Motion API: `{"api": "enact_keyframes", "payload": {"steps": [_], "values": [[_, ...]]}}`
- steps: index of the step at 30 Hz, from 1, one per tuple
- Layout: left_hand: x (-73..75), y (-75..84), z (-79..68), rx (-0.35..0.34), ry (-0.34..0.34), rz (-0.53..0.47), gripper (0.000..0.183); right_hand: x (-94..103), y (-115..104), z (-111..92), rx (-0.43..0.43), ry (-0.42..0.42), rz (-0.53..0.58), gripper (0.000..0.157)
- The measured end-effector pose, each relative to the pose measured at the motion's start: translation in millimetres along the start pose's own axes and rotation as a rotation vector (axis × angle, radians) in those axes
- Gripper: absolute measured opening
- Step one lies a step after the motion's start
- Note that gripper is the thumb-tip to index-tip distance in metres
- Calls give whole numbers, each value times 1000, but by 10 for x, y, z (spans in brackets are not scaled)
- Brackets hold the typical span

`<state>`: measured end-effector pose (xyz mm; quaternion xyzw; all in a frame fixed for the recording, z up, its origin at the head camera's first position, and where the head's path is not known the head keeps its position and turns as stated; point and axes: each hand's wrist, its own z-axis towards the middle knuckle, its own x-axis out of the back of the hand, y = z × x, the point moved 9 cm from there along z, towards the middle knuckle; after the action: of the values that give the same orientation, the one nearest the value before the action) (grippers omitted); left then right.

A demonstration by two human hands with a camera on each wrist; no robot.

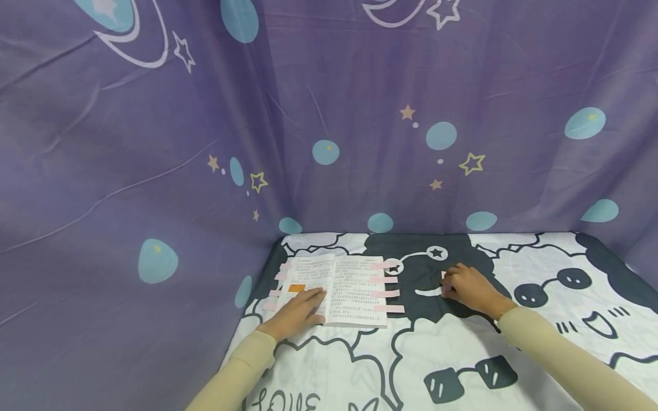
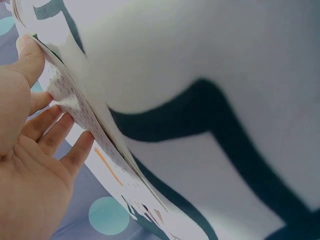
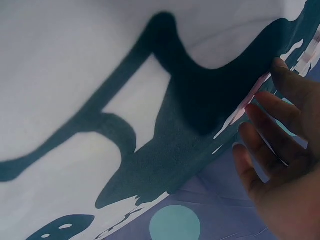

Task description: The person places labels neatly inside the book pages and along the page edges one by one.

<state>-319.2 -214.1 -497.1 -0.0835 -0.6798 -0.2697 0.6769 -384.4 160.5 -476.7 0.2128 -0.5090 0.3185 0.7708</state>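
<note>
An open book [image 1: 354, 285] with printed pages lies on the patterned cloth [image 1: 370, 365]. Pale pink tabs [image 1: 388, 294] stick out past both side edges, and an orange sticker [image 1: 296, 288] marks the left page. My left hand [image 1: 295, 314] rests on the lower left page, its fingers extended; in the left wrist view the thumb lies at the edge of the page [image 2: 82, 107]. Right of the book, over a dark patch of the cloth, my right hand [image 1: 473, 290] has its thumb and fingertips at a small pink paper slip [image 3: 242, 110], which it appears to pinch.
A purple curtain [image 1: 349, 103] with moons, stars and blue ovals hangs behind and to the left of the cloth-covered surface. White shapes, dark outlines and sunglasses drawings [image 1: 470, 378] are printed on the cloth.
</note>
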Motion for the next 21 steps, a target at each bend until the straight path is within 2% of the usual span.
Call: {"api": "enact_keyframes", "payload": {"steps": [5,9,15,18,21], "values": [[4,-3,7,6,-8,29,69,4,23,4,24,-5,35,18],[44,63,7,-7,-15,59,68,22,37,17,43,6,65,16],[83,282,98,-45,5,170,72,38,69,10,49,23,89,17],[94,414,157,-79,38,218,77,41,74,17,46,16,88,17],[107,504,198,-89,75,261,73,47,66,32,44,13,90,16]]}}
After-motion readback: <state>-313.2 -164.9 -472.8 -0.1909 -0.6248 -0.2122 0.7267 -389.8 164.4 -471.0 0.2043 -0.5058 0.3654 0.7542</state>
